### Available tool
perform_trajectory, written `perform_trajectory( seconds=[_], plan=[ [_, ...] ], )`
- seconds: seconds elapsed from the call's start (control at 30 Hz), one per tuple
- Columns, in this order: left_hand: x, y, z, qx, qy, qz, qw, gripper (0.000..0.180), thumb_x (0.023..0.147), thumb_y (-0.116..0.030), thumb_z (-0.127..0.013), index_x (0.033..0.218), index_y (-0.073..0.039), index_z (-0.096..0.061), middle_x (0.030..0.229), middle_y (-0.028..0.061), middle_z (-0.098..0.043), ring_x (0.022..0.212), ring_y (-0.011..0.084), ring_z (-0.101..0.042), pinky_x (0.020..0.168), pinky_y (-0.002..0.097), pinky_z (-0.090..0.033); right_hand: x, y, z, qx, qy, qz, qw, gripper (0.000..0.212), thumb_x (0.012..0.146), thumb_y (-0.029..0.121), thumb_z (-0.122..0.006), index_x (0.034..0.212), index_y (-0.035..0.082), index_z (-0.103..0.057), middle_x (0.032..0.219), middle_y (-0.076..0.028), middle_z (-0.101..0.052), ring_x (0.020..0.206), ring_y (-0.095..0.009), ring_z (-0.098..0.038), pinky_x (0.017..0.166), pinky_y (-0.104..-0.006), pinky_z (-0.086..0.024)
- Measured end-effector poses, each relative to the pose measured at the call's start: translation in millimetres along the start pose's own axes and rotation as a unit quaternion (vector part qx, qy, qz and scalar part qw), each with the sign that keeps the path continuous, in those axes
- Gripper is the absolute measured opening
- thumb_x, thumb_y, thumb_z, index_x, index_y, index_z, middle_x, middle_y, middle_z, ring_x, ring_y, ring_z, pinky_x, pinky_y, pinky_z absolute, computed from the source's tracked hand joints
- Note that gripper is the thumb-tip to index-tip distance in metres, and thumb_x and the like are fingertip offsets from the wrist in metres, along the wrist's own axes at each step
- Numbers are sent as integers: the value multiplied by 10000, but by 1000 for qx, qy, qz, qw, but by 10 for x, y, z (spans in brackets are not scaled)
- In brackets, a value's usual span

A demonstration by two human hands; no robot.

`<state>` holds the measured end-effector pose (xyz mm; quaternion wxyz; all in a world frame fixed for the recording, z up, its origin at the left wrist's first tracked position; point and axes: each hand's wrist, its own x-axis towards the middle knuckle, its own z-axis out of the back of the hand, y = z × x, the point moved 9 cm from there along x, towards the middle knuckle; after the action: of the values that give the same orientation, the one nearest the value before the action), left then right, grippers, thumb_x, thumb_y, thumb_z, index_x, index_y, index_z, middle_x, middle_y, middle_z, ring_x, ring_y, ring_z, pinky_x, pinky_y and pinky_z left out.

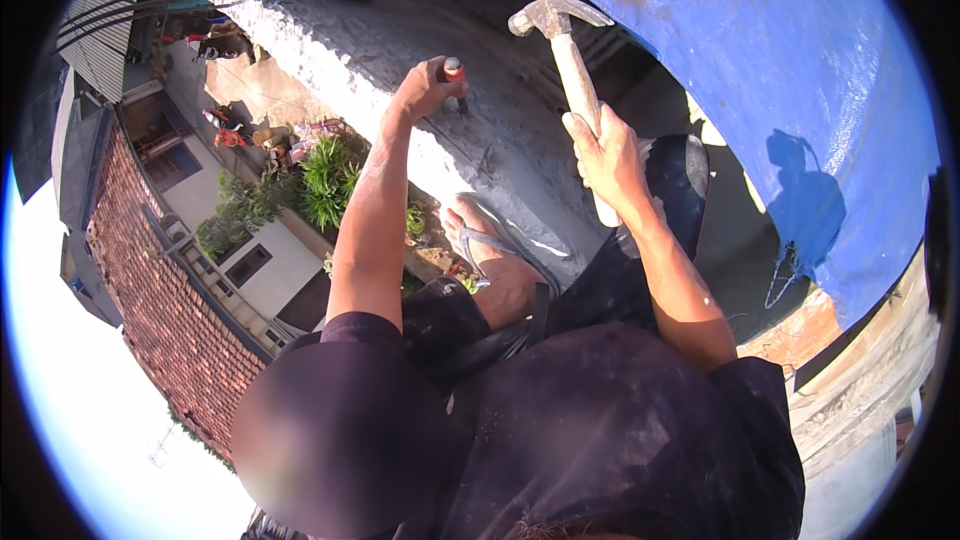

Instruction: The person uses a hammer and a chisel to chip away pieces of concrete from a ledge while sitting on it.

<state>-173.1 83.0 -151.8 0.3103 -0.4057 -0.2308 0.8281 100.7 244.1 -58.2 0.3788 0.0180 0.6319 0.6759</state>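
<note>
Grey, rough concrete forms a ledge (505, 155) running from eleven o'clock down to the middle of the view, where a foot (472, 227) in a flip-flop rests on it. Just short of twelve o'clock, the person's left hand (425, 92) has its fingers closed around a red-gripped, chisel-like tool (455, 78), which stands nearly upright, its dark lower end seemingly meeting the concrete. At two o'clock, the right hand (608, 160) is wrapped firmly about the pale wooden handle of a claw hammer (574, 75), the thumb lying along the wood; the metal head is raised towards half past twelve, apart from the tool. Blue tarpaulin (720, 40) sweeps from one to three o'clock, bearing a person's shadow. Green plants (328, 178) grow at ten o'clock, and a reddish tiled roof (165, 305) slopes near nine
</note>
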Motion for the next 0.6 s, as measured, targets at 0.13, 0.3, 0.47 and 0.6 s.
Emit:
perform_trajectory(
  seconds=[0.13,0.3,0.47,0.6],
  plan=[
    [62,-130,51,-76,-24,-14,997,284,830,-190,-733,1035,-7,-660,902,108,-713,860,212,-669,840,349,-516,-63,-71,-110,13,14,-9,1000,514,1013,438,-617,880,-52,-540,595,-196,-578,539,-312,-629,516,-438,-453],
    [114,-83,129,-4,-61,-46,997,324,860,-242,-745,1070,-17,-644,950,130,-709,891,253,-666,851,372,-514,-81,86,-227,11,36,1,999,518,1015,436,-614,872,-55,-530,591,-207,-572,527,-314,-624,504,-437,-445],
    [108,-112,63,32,-58,-44,997,346,867,-261,-736,1084,-8,-644,969,221,-715,946,372,-703,844,415,-535,-13,172,-230,5,37,11,999,516,1015,433,-616,872,-54,-523,585,-208,-561,514,-304,-605,501,-434,-439],
    [63,-100,154,33,-105,-17,994,339,875,-249,-728,1085,4,-645,931,215,-724,912,369,-712,824,417,-539,24,243,-201,6,33,25,999,513,1014,429,-621,878,-56,-525,577,-197,-554,503,-286,-591,495,-430,-434]
  ],
)
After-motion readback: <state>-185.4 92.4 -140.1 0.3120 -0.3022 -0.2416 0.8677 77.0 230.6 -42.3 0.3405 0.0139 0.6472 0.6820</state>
